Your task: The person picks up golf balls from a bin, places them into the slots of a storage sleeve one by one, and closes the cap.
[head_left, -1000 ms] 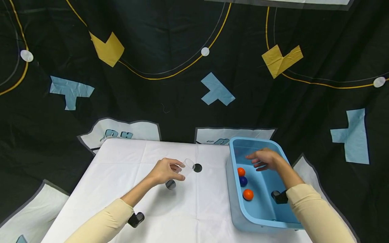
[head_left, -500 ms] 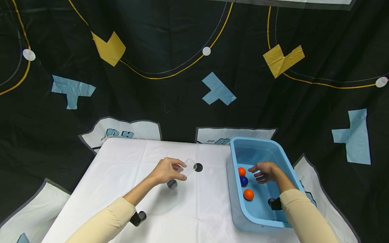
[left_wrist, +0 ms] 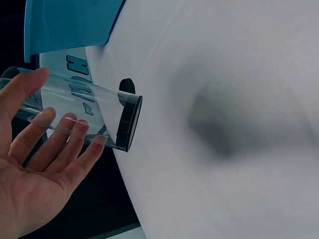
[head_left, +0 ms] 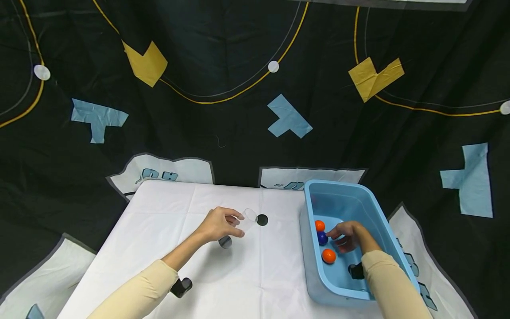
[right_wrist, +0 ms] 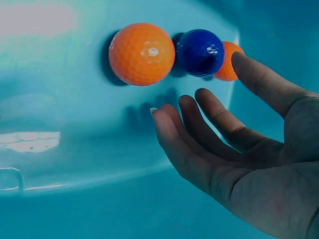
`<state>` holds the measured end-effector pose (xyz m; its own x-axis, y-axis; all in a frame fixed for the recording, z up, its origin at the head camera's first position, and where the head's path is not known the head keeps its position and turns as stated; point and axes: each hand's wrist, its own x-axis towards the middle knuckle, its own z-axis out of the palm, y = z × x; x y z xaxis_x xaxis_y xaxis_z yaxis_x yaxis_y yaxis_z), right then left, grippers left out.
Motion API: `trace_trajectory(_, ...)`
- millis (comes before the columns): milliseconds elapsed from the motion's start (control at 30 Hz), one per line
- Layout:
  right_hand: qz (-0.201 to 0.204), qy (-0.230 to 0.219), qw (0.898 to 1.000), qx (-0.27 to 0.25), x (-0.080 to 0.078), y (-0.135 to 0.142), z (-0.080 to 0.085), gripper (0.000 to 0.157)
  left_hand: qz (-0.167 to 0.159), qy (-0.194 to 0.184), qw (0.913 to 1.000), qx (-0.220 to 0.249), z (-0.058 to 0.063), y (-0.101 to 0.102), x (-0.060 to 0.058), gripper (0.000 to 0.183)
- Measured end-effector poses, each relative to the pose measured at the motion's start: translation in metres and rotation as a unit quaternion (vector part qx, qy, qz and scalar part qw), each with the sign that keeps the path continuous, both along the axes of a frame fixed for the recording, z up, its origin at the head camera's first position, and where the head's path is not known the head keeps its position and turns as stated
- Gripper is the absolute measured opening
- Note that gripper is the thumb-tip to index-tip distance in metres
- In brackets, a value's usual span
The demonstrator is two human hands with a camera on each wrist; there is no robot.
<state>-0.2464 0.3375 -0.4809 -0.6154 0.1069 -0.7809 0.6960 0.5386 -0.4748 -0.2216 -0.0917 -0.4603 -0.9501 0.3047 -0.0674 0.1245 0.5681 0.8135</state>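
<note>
My left hand (head_left: pixel 219 223) holds a clear plastic tube (left_wrist: pixel 79 94), thumb on one side and fingers on the other. The tube leans, its open rim (head_left: pixel 250 215) toward the right and its dark base (head_left: pixel 225 242) at lower left. Down inside the blue bin (head_left: pixel 299 230), my right hand (head_left: pixel 350 235) has its fingers spread and loosely bent, with nothing between them. Beside its fingertips are a blue golf ball (right_wrist: pixel 200 53), a near orange golf ball (right_wrist: pixel 142 54) and a far orange golf ball (head_left: pixel 320 226). A small gap separates the hand from the near orange ball in the right wrist view.
A round black disc (head_left: pixel 262 220), possibly a cap, lies on the white table (head_left: pixel 159 212) just beyond the tube's rim. The bin stands at the table's right side, with raised walls around the right hand. Black cloth (head_left: pixel 223 137) hangs behind the table.
My right hand has moved down and slightly left inside the bin, closer to the balls. The left hand and tube have stayed nearly still. The head view has shifted slightly.
</note>
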Motion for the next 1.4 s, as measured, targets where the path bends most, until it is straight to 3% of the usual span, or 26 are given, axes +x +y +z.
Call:
trace_trajectory(533,0.004,-0.064,0.998,-0.003,0.002,-0.003,-0.012,0.030,0.004,0.005,1.0000,-0.007,0.001,0.000,0.001,0.039)
trace_trajectory(767,0.034,-0.067,0.997,0.002,0.002,-0.008,-0.015,0.025,0.011,0.007,0.9998,-0.013,0.002,-0.004,0.001,0.040)
trace_trajectory(1033,0.031,-0.092,0.995,0.001,0.006,-0.007,-0.016,0.020,0.003,0.011,0.9999,-0.007,0.002,-0.003,-0.001,0.040)
trace_trajectory(1400,0.029,-0.087,0.995,-0.029,0.000,-0.001,-0.019,0.024,0.005,0.016,0.9997,-0.015,0.000,-0.006,-0.001,0.039)
